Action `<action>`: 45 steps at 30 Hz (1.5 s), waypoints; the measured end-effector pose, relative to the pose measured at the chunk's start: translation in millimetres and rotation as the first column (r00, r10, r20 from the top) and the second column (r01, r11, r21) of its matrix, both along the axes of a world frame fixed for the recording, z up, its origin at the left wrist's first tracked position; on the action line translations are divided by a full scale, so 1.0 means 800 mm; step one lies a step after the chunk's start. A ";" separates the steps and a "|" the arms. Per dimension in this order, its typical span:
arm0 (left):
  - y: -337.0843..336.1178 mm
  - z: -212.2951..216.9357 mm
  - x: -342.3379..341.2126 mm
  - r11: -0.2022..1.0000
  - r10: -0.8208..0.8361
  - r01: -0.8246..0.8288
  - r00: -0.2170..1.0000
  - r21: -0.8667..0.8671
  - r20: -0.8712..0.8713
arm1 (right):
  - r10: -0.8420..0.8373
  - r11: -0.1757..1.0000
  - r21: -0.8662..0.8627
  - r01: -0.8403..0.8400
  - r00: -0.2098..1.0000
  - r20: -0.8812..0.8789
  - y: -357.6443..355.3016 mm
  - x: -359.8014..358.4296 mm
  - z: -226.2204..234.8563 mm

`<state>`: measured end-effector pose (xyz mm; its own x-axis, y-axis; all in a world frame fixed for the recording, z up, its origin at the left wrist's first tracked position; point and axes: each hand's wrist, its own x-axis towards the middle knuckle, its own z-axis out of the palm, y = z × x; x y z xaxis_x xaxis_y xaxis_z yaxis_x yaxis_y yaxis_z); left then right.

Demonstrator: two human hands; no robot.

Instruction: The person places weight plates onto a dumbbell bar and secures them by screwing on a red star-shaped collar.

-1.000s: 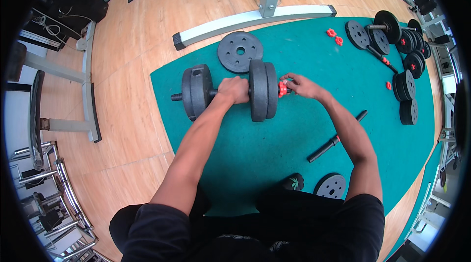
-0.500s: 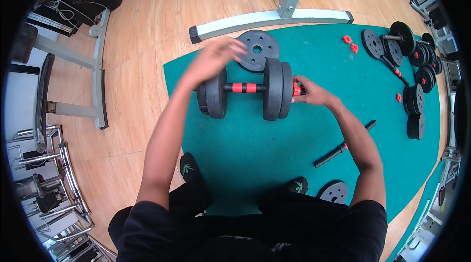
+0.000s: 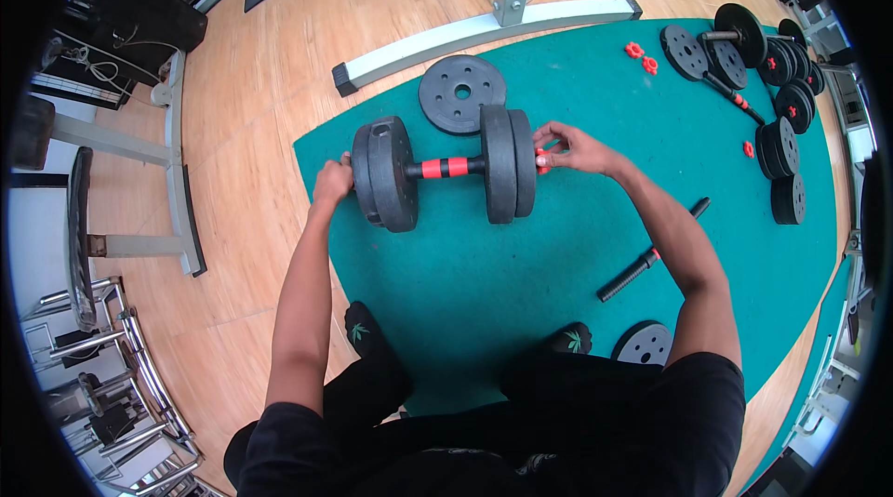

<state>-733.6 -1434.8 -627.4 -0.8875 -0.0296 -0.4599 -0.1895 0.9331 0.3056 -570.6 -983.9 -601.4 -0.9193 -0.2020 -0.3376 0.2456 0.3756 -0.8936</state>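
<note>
A dumbbell [image 3: 445, 168] with a red-and-black grip and thick dark grey plates at both ends lies crosswise before me on the green mat [image 3: 446, 278]. My right hand [image 3: 579, 152] pinches a red star-shaped collar nut [image 3: 541, 162] on the bar's right end, thumb and fingers around its rim. At the opposite end, my left hand [image 3: 332, 183] is closed against the outer side of the left plates; its fingertips are partly hidden there. Just behind the dumbbell, a loose round weight plate [image 3: 462, 93] with a centre hole lies flat.
A spare dumbbell bar [image 3: 642, 276] and another plate [image 3: 644, 344] lie to my right. Farther right are red collar nuts [image 3: 642, 58], stacked plates [image 3: 779, 148] and a loaded bar [image 3: 739, 35]. A grey steel rack foot [image 3: 484, 39] stands beyond the mat; a bench frame [image 3: 177, 172] is left.
My left hand has come down from above the left plates to the bar's left end. The right hand stays at the red nut. The whole view has shifted slightly.
</note>
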 end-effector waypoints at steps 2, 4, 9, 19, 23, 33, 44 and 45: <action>0.008 0.002 0.001 1.000 -0.022 0.022 1.000 -0.019 0.007 | 0.003 1.000 -0.026 0.001 0.988 0.156 0.008 -0.005 0.012; 0.010 -0.007 -0.003 1.000 -0.010 0.010 1.000 -0.028 -0.012 | -0.103 0.994 0.051 0.096 0.983 0.154 0.014 -0.007 -0.005; 0.004 -0.007 -0.006 0.999 -0.004 0.005 1.000 -0.038 0.014 | 0.154 0.963 0.221 -0.153 0.988 0.014 -0.005 0.006 0.035; 0.005 -0.009 0.001 0.999 0.035 -0.039 0.990 -0.028 -0.135 | 0.031 0.993 0.101 -0.054 0.975 0.219 -0.011 0.004 0.027; 0.026 0.010 0.021 0.998 0.062 -0.066 0.983 -0.017 -0.174 | -0.202 0.979 0.071 0.190 0.893 0.402 -0.014 0.005 -0.004; 0.015 0.001 0.012 0.995 0.083 -0.092 0.974 -0.032 -0.211 | -0.080 0.982 -0.131 0.136 0.929 0.362 -0.005 0.005 0.020; 0.013 -0.001 0.008 0.996 0.075 -0.084 0.975 -0.036 -0.211 | -0.182 0.974 -0.035 0.222 0.872 0.454 -0.018 0.002 0.010; 0.016 0.001 0.010 0.995 0.085 -0.094 0.975 -0.036 -0.204 | -0.169 0.974 -0.061 0.216 0.885 0.434 -0.017 0.004 0.011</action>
